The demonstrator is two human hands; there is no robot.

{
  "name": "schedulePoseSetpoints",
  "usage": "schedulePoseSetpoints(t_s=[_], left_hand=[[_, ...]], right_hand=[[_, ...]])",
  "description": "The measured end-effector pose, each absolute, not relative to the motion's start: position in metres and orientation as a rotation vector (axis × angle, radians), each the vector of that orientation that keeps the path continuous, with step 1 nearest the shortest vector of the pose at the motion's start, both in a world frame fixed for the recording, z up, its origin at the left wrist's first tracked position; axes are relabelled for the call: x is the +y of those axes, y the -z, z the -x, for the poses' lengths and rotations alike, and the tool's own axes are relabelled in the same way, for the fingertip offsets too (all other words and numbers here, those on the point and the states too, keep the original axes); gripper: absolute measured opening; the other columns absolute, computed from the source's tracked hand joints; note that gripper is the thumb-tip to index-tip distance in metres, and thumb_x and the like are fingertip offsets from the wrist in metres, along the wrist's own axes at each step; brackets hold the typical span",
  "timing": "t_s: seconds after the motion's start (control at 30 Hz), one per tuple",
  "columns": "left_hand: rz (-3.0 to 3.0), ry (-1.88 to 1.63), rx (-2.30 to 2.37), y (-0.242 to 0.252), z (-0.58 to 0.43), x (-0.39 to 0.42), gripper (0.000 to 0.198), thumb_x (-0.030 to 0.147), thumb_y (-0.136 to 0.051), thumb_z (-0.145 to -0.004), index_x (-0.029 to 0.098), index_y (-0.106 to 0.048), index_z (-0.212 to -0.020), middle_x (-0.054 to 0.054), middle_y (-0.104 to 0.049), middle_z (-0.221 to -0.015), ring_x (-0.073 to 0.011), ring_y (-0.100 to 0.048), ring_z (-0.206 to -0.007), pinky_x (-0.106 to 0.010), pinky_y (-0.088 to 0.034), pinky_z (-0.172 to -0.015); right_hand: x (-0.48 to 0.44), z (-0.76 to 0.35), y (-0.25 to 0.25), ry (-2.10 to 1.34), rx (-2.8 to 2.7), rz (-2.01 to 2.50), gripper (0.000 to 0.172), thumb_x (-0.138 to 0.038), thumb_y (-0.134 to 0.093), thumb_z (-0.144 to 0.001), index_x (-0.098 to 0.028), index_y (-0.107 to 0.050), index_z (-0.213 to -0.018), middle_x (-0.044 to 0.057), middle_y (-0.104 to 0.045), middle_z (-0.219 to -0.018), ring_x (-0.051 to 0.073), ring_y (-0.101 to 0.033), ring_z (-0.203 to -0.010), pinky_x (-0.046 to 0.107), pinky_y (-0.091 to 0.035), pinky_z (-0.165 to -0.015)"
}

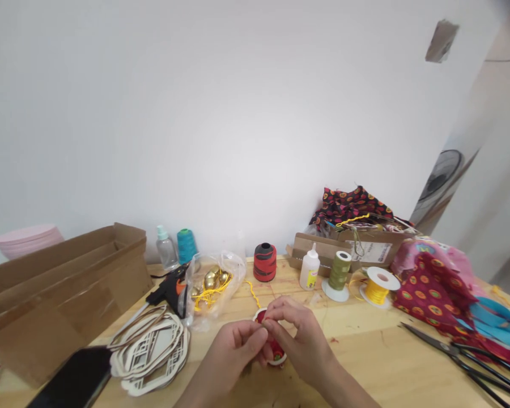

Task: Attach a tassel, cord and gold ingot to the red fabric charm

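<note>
My left hand (237, 350) and my right hand (300, 335) meet low in the middle of the wooden table (365, 351). Both pinch a small round red ornament with a white rim (276, 352) between their fingertips, fingers closed round it. Most of the ornament is hidden behind the fingers. A yellow cord (252, 293) runs from near it toward a clear plastic bag of gold bells (210, 281) just beyond my left hand.
Left: an open cardboard box (59, 289), a stack of laser-cut wooden frames (151, 351), a dark phone (72, 379), a glue gun (170, 289). Back: thread spools (264, 262), a glue bottle (309, 269), yellow cord reel (378, 286). Right: patterned fabric (429, 289), scissors (454, 351).
</note>
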State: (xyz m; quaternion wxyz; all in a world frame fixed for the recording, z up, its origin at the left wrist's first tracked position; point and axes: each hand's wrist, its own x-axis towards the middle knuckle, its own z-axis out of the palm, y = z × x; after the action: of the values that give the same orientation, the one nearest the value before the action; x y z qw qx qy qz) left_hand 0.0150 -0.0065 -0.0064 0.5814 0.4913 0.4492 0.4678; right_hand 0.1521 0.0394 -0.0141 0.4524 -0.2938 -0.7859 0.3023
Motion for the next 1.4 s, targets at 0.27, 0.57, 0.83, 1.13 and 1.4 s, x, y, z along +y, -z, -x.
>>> schedulePoseSetpoints(t_s=[0.27, 0.57, 0.83, 1.13, 1.4], left_hand=[[-1.346, -1.098, 1.199, 0.007, -0.018, -0.007, 0.033, 0.037, -0.046, -0.076, 0.015, -0.055, -0.053, -0.001, -0.053, -0.052, -0.0135, -0.048, -0.054, -0.023, -0.035, -0.055], [-1.296, -1.186, 1.233, 0.01, -0.011, -0.003, 0.034, 0.041, -0.047, -0.075, 0.016, -0.047, -0.051, 0.005, -0.039, -0.045, -0.0098, -0.038, -0.046, -0.021, -0.029, -0.048], [-1.008, -1.299, 1.087, 0.017, -0.004, -0.001, 0.025, 0.037, -0.054, -0.07, 0.013, -0.056, -0.061, 0.006, -0.043, -0.042, -0.0086, -0.04, -0.046, -0.02, -0.032, -0.052], [-1.535, -1.175, 1.573, 0.014, -0.004, -0.001, 0.03, 0.033, -0.042, -0.076, 0.017, -0.047, -0.052, 0.005, -0.038, -0.047, -0.0119, -0.039, -0.049, -0.023, -0.027, -0.049], [-1.674, -1.109, 1.59, 0.019, -0.007, 0.0, 0.031, 0.033, -0.038, -0.079, 0.017, -0.048, -0.054, 0.004, -0.04, -0.05, -0.0131, -0.039, -0.052, -0.023, -0.028, -0.051]], right_hand=[[0.04, -0.151, 0.015, -0.781, -1.913, 0.769, 0.014, -0.022, -0.052, -0.077, -0.018, -0.062, -0.067, 0.003, -0.058, -0.072, 0.015, -0.054, -0.072, 0.026, -0.042, -0.066], [0.037, -0.146, 0.025, -1.546, -1.699, 0.671, 0.034, -0.041, -0.048, -0.077, -0.015, -0.052, -0.098, -0.001, -0.052, -0.061, 0.008, -0.046, -0.049, 0.019, -0.037, -0.046], [0.038, -0.151, 0.015, -0.866, -2.238, 0.758, 0.031, -0.025, -0.03, -0.087, -0.017, -0.058, -0.076, 0.0, -0.057, -0.064, 0.01, -0.049, -0.056, 0.02, -0.035, -0.054], [0.031, -0.147, 0.01, 0.139, -2.747, 0.923, 0.014, -0.012, -0.048, -0.074, -0.019, -0.053, -0.085, 0.001, -0.061, -0.077, 0.014, -0.054, -0.056, 0.024, -0.021, -0.043], [0.03, -0.15, 0.006, 0.11, -2.751, 0.917, 0.012, -0.01, -0.047, -0.072, -0.019, -0.052, -0.079, 0.001, -0.06, -0.077, 0.014, -0.054, -0.057, 0.025, -0.017, -0.043]])
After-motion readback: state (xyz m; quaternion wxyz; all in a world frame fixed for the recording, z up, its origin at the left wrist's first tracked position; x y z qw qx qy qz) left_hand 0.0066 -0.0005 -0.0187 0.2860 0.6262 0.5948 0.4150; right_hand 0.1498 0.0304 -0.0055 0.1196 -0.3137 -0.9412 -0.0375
